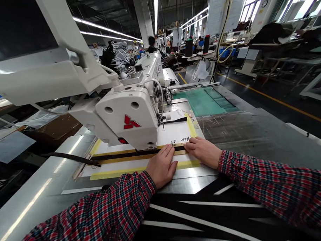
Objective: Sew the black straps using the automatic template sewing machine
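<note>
A white template board (176, 132) edged with yellow tape (145, 169) lies on the steel bed, under the head of a white automatic sewing machine (129, 125). A dark strip (130, 154) runs across the board, with its far end passing under the machine. My left hand (162, 166) presses its fingertips on the strip. My right hand (202, 152) rests to its right, fingers on the strip's end, near handwritten black marks (178, 141). Both hands hold the strip flat. The needle area is hidden behind the machine head.
A green mat (202, 101) lies beyond the machine on a metal table (229, 132). Black cloth with white stripes (195, 217) lies below my arms. Farther back are a seated person (152, 45), a pile of grey garments (120, 57) and thread cones (189, 47).
</note>
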### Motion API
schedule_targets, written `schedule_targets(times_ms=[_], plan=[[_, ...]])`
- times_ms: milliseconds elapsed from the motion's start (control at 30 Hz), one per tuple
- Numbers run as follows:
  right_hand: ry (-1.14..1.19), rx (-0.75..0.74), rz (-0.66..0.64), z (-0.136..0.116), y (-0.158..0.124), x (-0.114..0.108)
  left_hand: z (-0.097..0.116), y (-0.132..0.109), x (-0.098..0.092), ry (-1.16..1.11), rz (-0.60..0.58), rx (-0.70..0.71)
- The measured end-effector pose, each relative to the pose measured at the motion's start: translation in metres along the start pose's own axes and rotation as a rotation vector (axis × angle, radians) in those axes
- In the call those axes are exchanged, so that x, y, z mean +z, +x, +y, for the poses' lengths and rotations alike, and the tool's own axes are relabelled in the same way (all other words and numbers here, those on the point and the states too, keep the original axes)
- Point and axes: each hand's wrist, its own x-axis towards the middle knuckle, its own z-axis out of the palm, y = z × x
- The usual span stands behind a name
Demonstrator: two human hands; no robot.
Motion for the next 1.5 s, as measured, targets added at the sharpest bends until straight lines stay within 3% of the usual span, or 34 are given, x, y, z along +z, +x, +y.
schedule_targets(times_ms=[200,567,700,800,967,1067,1233,1500], plan=[[0.053,-0.014,0.025,0.007,-0.001,0.001,0.012,0.017,0.010,-0.033,0.036,0.024],[0.007,0.000,0.038,0.010,-0.014,0.009,0.007,0.015,0.012,-0.011,0.018,0.055],[-0.025,-0.019,0.009,0.009,-0.011,0.006,0.006,0.002,0.002,-0.022,-0.027,0.095],[-0.047,-0.024,0.004,0.010,-0.011,0.006,-0.005,-0.026,-0.015,-0.031,-0.084,0.120],[-0.023,-0.038,0.042,0.012,-0.013,0.009,-0.044,-0.064,-0.033,0.074,-0.076,-0.070],[0.010,-0.027,0.051,0.011,-0.013,0.007,-0.061,-0.062,-0.029,0.105,-0.078,-0.094],[0.035,-0.028,0.031,0.010,-0.012,0.004,-0.069,-0.054,-0.018,0.101,-0.077,-0.051],[0.027,-0.055,0.001,0.004,0.003,0.003,-0.083,-0.066,-0.027,0.123,-0.139,-0.056]])
